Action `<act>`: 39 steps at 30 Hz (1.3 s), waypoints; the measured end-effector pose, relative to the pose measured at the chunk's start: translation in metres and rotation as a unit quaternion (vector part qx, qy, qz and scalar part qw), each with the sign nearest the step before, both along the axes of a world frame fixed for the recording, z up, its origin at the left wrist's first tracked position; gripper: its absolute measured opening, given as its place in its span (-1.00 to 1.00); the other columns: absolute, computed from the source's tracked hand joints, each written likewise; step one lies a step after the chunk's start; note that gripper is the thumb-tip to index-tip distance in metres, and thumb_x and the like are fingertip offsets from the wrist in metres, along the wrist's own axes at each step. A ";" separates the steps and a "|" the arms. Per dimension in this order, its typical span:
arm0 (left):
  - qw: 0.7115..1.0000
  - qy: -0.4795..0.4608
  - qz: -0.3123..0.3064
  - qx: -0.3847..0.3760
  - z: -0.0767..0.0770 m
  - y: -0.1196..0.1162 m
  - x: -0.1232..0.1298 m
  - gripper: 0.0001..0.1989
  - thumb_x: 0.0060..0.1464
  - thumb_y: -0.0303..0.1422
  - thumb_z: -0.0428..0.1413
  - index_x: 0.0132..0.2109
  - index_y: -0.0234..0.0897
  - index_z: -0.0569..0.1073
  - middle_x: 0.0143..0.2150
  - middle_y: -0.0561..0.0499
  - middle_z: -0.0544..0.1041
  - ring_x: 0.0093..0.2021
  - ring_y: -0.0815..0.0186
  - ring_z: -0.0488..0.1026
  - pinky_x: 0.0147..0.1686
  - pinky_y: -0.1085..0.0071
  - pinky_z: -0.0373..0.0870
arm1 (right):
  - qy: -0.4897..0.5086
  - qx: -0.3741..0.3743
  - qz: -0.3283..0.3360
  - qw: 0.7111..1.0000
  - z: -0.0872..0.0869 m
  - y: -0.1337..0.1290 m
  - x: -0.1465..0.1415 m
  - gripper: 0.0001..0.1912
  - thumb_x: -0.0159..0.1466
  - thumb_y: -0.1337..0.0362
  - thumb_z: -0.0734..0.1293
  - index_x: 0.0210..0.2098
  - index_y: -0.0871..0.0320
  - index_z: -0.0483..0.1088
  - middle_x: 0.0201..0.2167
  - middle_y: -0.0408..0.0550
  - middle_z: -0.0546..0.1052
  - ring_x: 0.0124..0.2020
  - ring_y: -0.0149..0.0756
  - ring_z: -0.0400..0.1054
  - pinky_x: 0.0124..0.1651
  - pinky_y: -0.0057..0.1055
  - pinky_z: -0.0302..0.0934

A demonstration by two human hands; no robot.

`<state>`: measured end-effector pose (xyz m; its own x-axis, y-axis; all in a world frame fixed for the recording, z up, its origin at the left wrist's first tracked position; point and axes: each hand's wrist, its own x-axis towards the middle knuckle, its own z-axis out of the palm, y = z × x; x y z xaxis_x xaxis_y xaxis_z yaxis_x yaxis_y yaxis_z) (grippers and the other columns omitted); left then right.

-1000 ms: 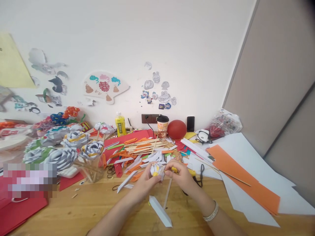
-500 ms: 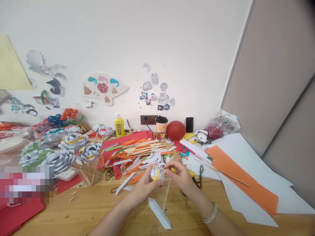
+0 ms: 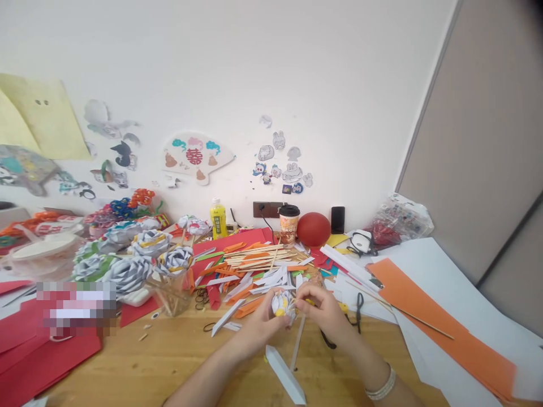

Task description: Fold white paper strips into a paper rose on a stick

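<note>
A white paper flower (image 3: 281, 303) with yellow folds is in the middle of the view, above the wooden table. My left hand (image 3: 262, 321) cups it from the left, thumb in front and fingers behind. On the flower's right edge, the bent thumb and fingertips of my right hand (image 3: 323, 312) pinch at a petal; the exact spot is partly hidden by the fingers. A thin pale stick (image 3: 298, 343) slants down beneath the flower. Below the hands lies a folded white paper strip (image 3: 285, 375).
Finished paper flowers (image 3: 127, 272) stand in a clear cup (image 3: 175, 297) on the left. Wooden sticks (image 3: 254, 258) and folded strips lie behind my hands. A lidded drink cup (image 3: 289, 225), a yellow bottle (image 3: 218, 219) and a red balloon (image 3: 313, 229) stand by the wall; orange paper (image 3: 449, 330) lies right.
The whole view has shifted, so everything appears further right. Both hands stay at the flower, with my right fingers still at its right edge.
</note>
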<state>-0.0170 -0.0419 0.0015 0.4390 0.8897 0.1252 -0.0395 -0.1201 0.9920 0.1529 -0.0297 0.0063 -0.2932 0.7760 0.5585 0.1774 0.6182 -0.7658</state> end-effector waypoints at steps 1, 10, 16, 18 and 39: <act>1.000 0.002 0.001 0.002 0.000 0.000 0.000 -0.68 -0.09 -0.51 0.02 -0.12 -0.21 0.28 -0.33 0.12 0.35 -0.36 0.39 0.27 -0.28 0.44 0.24 | 0.006 -0.027 0.012 1.000 0.000 0.001 0.000 -0.78 0.16 0.13 0.28 -0.48 0.16 0.35 -0.48 -0.10 0.41 -0.40 -0.32 0.30 -0.33 -0.40 0.20; 0.999 0.021 0.025 -0.011 -0.001 0.003 -0.002 -0.63 -0.09 -0.44 0.04 -0.06 -0.20 0.27 -0.29 0.08 0.36 -0.35 0.36 0.28 -0.29 0.43 0.25 | -0.016 -0.036 0.074 0.996 0.009 0.000 0.006 -0.72 0.22 0.11 0.22 -0.36 0.14 0.48 -0.38 -0.06 0.46 -0.30 -0.30 0.34 -0.20 -0.36 0.22; 1.000 0.015 0.004 -0.022 0.012 -0.001 0.001 -0.66 -0.11 -0.41 0.05 -0.10 -0.22 0.29 -0.30 0.07 0.34 -0.36 0.36 0.26 -0.33 0.43 0.25 | -0.024 -0.035 0.071 0.997 0.008 0.001 0.007 -0.77 0.22 0.15 0.24 -0.35 0.14 0.46 -0.38 -0.08 0.45 -0.29 -0.31 0.33 -0.19 -0.39 0.20; 1.000 0.018 0.003 -0.024 0.011 -0.001 0.001 -0.65 -0.09 -0.44 0.04 -0.08 -0.22 0.28 -0.32 0.09 0.33 -0.38 0.38 0.26 -0.33 0.44 0.26 | -0.024 -0.030 0.070 0.997 0.005 0.002 0.007 -0.80 0.20 0.17 0.26 -0.35 0.14 0.45 -0.37 -0.09 0.45 -0.29 -0.31 0.33 -0.19 -0.39 0.20; 0.998 0.045 0.038 -0.028 0.011 0.000 -0.001 -0.62 -0.11 -0.44 0.04 -0.06 -0.23 0.26 -0.27 0.08 0.36 -0.33 0.35 0.26 -0.29 0.44 0.26 | -0.082 0.106 0.003 0.991 0.001 -0.002 0.003 -0.87 0.23 0.29 0.25 -0.39 0.15 0.41 -0.42 -0.10 0.44 -0.32 -0.35 0.30 -0.25 -0.40 0.18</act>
